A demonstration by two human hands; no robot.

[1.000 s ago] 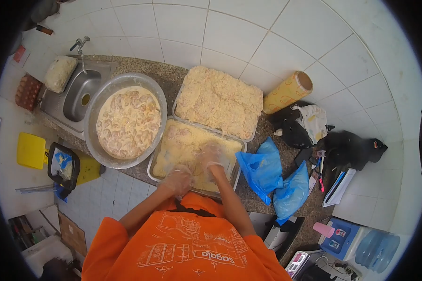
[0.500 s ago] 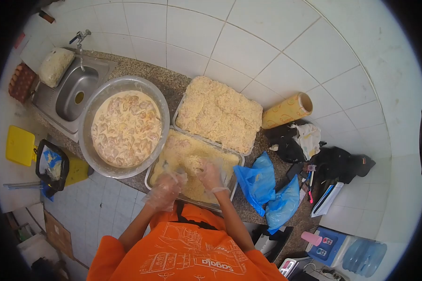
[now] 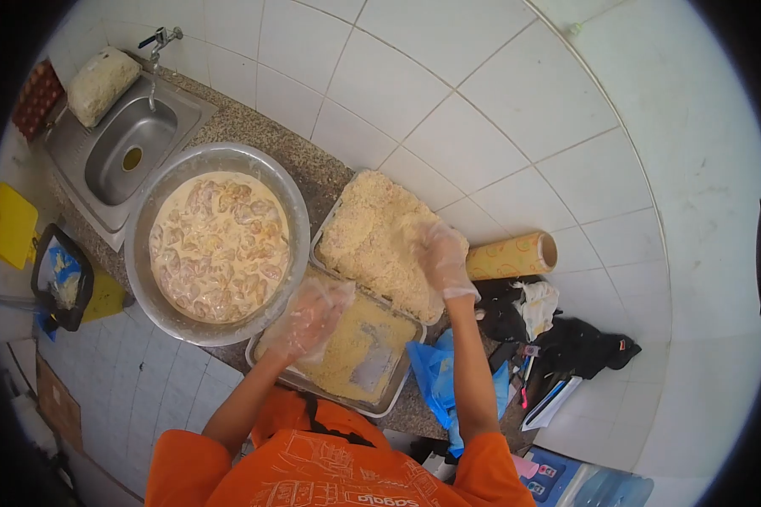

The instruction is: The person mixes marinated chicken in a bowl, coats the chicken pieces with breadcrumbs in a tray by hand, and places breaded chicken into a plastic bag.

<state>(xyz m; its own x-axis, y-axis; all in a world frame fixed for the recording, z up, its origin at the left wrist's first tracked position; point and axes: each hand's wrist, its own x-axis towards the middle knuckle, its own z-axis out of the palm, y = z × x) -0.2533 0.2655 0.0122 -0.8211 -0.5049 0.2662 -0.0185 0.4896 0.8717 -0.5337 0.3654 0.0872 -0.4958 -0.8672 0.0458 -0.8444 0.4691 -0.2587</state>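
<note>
Both my hands wear clear plastic gloves. My left hand [image 3: 313,321] is over the left side of the near tray [image 3: 385,410], its fingers stretched out and apart, with nothing seen in them. Loose yellowish crumbs [image 3: 359,351] cover most of that tray, with a bare patch at its right. My right hand [image 3: 442,258] reaches to the right side of the far tray, fingers curled down against a heap of crumb-coated chicken pieces [image 3: 372,224]. Whatever lies under those fingers is hidden. At the left, a large metal basin [image 3: 135,253] holds raw chicken pieces in creamy batter [image 3: 220,245].
A steel sink [image 3: 131,160] with a tap [image 3: 161,38] lies beyond the basin. To the right are a roll of wrap [image 3: 511,256], blue plastic bags [image 3: 435,372] and black cloth [image 3: 579,346]. A bin [image 3: 63,279] stands at lower left. A tiled wall [image 3: 389,72] rises behind.
My right hand has moved from the near tray's crumbs up to the far tray's heap. My left hand has lifted and its fingers have spread. The view has shifted.
</note>
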